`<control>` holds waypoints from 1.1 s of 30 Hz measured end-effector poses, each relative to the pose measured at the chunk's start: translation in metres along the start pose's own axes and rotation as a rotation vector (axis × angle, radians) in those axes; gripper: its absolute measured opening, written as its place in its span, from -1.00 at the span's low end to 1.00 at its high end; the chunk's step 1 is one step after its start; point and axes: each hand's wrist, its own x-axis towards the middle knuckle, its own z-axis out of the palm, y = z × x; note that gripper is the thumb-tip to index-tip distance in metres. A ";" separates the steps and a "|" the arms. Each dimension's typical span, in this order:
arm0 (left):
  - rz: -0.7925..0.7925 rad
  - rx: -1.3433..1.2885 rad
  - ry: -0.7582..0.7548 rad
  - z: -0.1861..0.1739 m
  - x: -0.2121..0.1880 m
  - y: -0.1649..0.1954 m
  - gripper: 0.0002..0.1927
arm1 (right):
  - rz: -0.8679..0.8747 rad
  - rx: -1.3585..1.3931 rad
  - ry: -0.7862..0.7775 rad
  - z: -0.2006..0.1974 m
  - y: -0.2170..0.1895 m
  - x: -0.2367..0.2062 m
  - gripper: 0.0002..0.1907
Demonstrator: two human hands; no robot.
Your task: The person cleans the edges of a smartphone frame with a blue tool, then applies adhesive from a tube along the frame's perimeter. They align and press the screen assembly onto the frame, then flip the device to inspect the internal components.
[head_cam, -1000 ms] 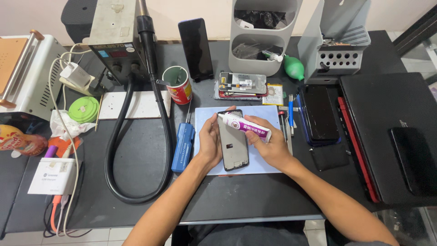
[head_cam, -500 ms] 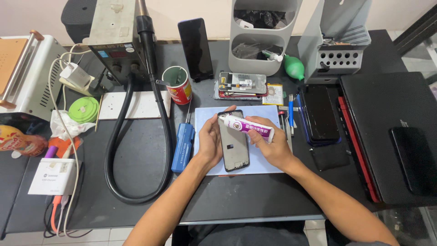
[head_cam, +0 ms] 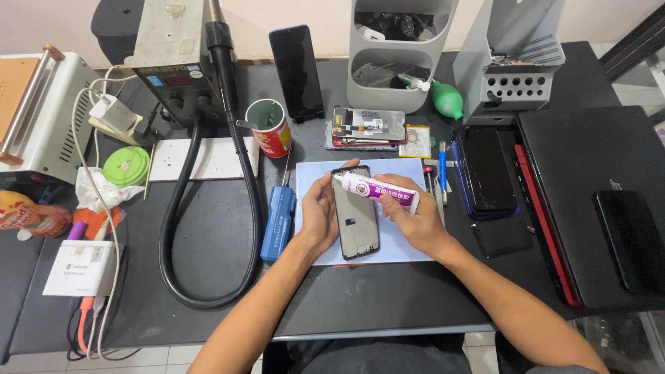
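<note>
Here the left hand (head_cam: 320, 216) grips the left edge of a dark phone frame (head_cam: 357, 213) lying on a pale blue mat (head_cam: 409, 246) on the desk (head_cam: 208, 242). The right hand (head_cam: 409, 221) is closed around a white-and-purple glue tube (head_cam: 377, 190), its nozzle at the frame's top edge.

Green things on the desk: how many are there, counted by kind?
Round green reel: 1
Green rubber blower bulb: 1
Can with green inside: 1
Total: 3
</note>
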 end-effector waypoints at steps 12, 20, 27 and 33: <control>-0.007 -0.028 -0.014 0.000 0.001 -0.001 -0.39 | -0.069 -0.027 -0.018 -0.005 0.003 -0.001 -0.59; -0.024 -0.022 -0.007 0.005 -0.001 0.002 -0.38 | -0.109 -0.033 -0.016 -0.007 0.006 -0.001 -0.62; -0.032 0.038 -0.009 0.010 -0.003 0.006 -0.37 | -0.083 -0.086 0.000 -0.008 0.006 -0.003 -0.61; -0.021 0.030 -0.009 0.009 -0.003 0.006 -0.37 | -0.111 -0.096 -0.022 -0.007 0.001 -0.002 -0.61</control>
